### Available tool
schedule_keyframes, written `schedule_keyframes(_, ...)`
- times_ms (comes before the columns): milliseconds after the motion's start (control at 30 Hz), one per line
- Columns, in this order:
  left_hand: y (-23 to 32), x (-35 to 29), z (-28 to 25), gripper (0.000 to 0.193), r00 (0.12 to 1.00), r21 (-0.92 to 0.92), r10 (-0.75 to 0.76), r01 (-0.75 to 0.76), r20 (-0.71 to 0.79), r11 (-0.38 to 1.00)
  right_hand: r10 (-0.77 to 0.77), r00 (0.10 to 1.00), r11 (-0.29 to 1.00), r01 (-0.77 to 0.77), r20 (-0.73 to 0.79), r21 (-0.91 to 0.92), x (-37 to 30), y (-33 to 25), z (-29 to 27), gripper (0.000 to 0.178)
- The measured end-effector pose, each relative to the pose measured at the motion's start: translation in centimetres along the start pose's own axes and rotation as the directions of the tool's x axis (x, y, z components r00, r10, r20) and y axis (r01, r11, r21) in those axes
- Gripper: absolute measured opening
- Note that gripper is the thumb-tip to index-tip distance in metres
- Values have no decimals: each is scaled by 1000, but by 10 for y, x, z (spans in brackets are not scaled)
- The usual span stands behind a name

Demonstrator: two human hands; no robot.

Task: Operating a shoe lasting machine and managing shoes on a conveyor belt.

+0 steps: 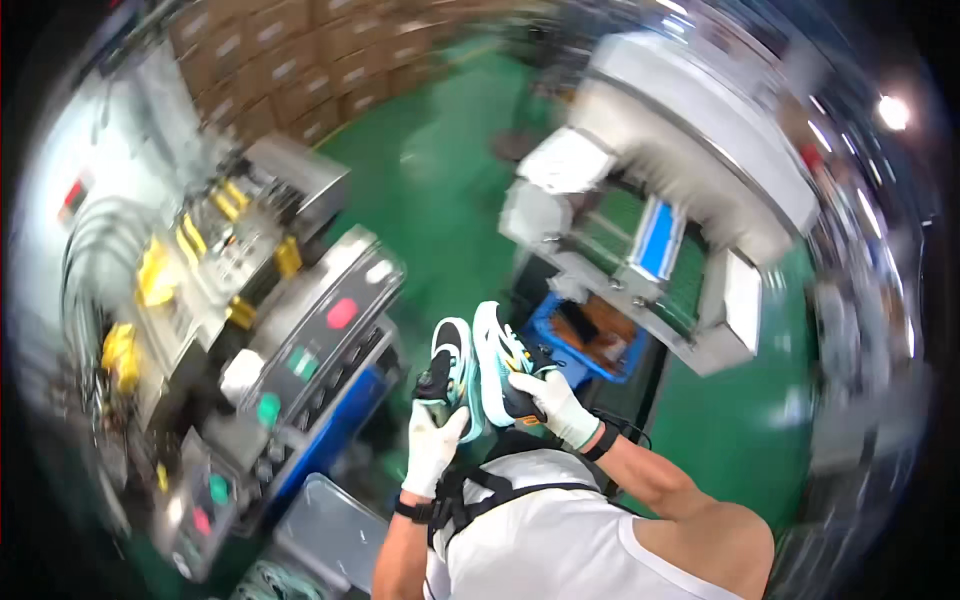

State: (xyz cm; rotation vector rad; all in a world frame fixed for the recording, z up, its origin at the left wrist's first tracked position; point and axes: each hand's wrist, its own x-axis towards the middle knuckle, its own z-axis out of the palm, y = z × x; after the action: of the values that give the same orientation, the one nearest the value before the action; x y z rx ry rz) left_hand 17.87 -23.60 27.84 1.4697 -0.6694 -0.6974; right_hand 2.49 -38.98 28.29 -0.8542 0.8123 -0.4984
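Each of my white-gloved hands grips one of two sneakers, held up side by side in front of my body. My left hand (433,440) is closed around the heel end of the left sneaker (452,362), which is black and white with a mint sole. The right sneaker (492,352) has its pale sole edge turned toward the other shoe; my right hand (555,400) wraps its heel end. Both toes point away from me. The palms and some fingertips are hidden behind the shoes.
On the left stands a machine (330,320) with coloured buttons and yellow parts. A large pale machine (690,130) with a conveyor opening is at the right, a blue bin (625,372) below it. Brown cartons (290,60) are stacked far left; a grey tub (330,525) sits near left.
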Motion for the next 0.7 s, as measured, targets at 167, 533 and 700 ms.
schedule_keyframes(167,62,69,161,46,960,54,45,-62,275,997,-505,809,854,419,-301,-308,-31,-111,-151,48)
schedule_keyframes(533,4,306,413,70,764,324,453,-619,459,715,-622,252,724,-176,-741,-667,107,-234,-326,79)
schedule_keyframes(700,-1,324,403,72,775,269,446,-592,447,759,-753,269,556,-230,-601,-799,147,-269,-326,80)
